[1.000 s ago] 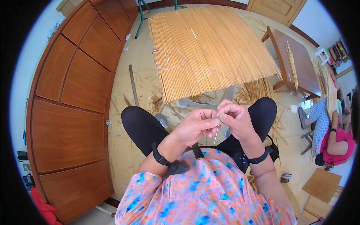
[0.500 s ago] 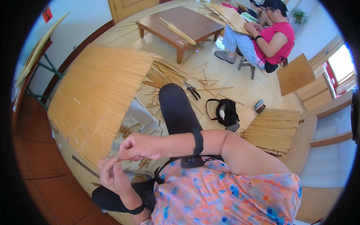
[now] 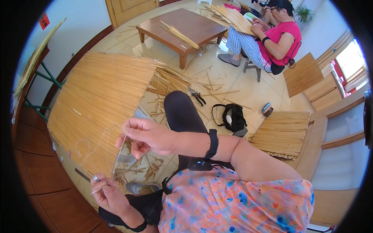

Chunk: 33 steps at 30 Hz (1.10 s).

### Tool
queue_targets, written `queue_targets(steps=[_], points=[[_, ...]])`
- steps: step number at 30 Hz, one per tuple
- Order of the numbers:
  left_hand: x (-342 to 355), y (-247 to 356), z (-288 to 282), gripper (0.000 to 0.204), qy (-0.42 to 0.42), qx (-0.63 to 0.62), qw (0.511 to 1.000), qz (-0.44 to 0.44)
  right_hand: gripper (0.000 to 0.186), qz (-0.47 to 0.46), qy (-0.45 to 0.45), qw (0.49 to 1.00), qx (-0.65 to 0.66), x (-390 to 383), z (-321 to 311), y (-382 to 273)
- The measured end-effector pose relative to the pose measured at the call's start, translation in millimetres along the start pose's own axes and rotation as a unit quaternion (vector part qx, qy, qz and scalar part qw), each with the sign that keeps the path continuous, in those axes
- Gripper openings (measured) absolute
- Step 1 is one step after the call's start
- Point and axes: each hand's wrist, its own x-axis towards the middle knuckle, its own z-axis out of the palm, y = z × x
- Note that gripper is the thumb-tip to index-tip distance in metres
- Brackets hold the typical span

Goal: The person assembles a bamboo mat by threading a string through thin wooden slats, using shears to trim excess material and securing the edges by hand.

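Between my two hands a pale thread [image 3: 119, 157] is drawn straight, slanting down to the left. My right hand [image 3: 145, 136], the higher one, pinches its upper end. Lower down, my left hand [image 3: 110, 198] is closed on a thin metal needle [image 3: 97, 190], whose tip sticks out past the fingers; a silver ring [image 3: 96, 178] circles one finger. Beside both hands lies a large panel of straw-coloured stalks [image 3: 101, 93], raised off the floor. Loose thread [image 3: 88, 149] curls over its near part. My right hand covers some of its near right edge.
Cut stalks [image 3: 167, 80] and red-and-black pruning shears [image 3: 197, 96] lie on the floor ahead. A black bag [image 3: 231, 118] and a second stalk panel [image 3: 281, 134] are at the right. Beyond stands a low wooden table [image 3: 178, 29]. A seated person [image 3: 278, 44] holds another panel.
My hands have moved apart, the right one up and the left one down and to the left. The thread now stretches between them, and the needle shows in my left hand.
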Motion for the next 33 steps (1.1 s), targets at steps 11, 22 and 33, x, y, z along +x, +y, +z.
queue_targets(steps=[11,22,33], points=[[4.4,-4.1,-67.6,0.009,0.054,-0.080,0.995,-0.027,0.016,-0.064,-0.023,0.997,-0.045,10.0,-5.4,-28.7],[24.6,-21.3,-100.9,0.012,0.075,-0.136,0.987,-0.031,0.011,-0.039,0.054,0.998,-0.020,27.5,-17.8,-26.9],[36.4,-20.5,-86.1,0.009,0.126,-0.164,0.977,-0.056,0.012,-0.114,0.131,0.978,-0.113,50.0,-1.0,-52.7]])
